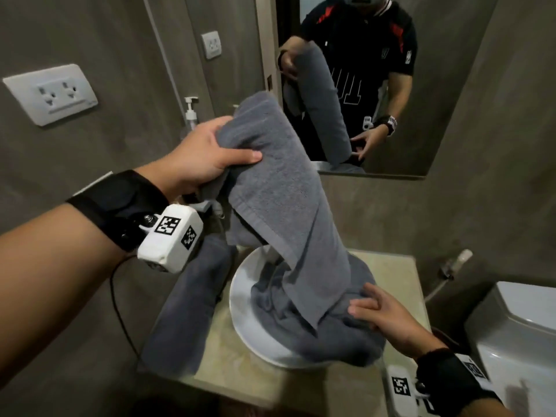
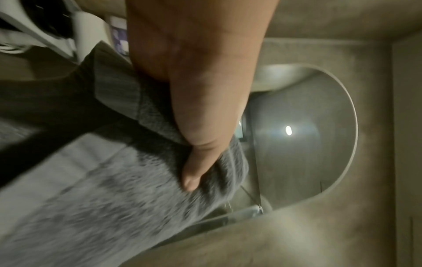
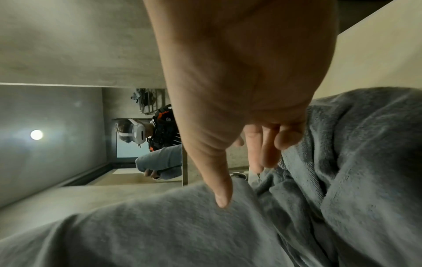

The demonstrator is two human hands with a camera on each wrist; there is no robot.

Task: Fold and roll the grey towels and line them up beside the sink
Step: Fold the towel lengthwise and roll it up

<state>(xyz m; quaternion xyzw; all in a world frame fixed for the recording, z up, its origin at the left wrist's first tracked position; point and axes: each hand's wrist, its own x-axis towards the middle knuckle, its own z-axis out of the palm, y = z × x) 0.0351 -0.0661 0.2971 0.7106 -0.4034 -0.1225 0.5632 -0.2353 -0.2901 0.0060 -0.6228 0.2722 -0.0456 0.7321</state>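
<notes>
My left hand [image 1: 210, 152] grips the top end of a grey towel [image 1: 279, 188] and holds it raised above the white round sink [image 1: 240, 314]. The towel hangs down in a long strip into a heap of more grey towel cloth [image 1: 331, 335] lying in the sink. In the left wrist view my thumb [image 2: 198, 162] presses into the towel's bunched corner [image 2: 137, 198]. My right hand [image 1: 382, 311] rests on the heap with fingers straight and relaxed. The right wrist view shows those fingers [image 3: 265, 148] against the cloth [image 3: 342, 162]. Another grey towel [image 1: 186, 308] lies flat left of the sink.
The sink sits on a beige stone counter [image 1: 240, 374]. A mirror [image 1: 436, 85] hangs behind it, and a soap pump bottle [image 1: 191, 112] stands at the back left. A wall socket [image 1: 51, 93] is on the left. A white toilet [image 1: 517, 335] stands at the right.
</notes>
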